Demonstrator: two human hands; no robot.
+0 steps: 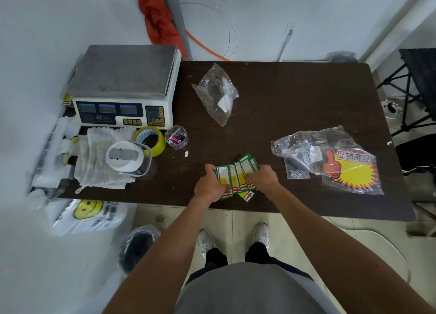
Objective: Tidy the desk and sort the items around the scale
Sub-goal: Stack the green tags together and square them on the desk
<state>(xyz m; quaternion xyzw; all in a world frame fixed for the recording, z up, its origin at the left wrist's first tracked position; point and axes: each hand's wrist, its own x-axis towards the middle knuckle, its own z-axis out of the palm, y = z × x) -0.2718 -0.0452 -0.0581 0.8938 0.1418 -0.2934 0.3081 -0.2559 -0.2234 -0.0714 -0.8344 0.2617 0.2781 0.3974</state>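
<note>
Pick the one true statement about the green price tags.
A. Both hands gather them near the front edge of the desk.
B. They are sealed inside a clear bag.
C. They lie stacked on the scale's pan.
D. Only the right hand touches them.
A: the left hand and the right hand both press on the fanned green price tags, which lie on the dark desk near its front edge, well away from the scale.

Both bare arms are being held forward and angled inward. The left hand (pixel 208 184) is being kept curled, thumb up, fingers closing on a hold. The right hand (pixel 262 178) is being pressed down, fingers bent leftward toward the left.
</note>
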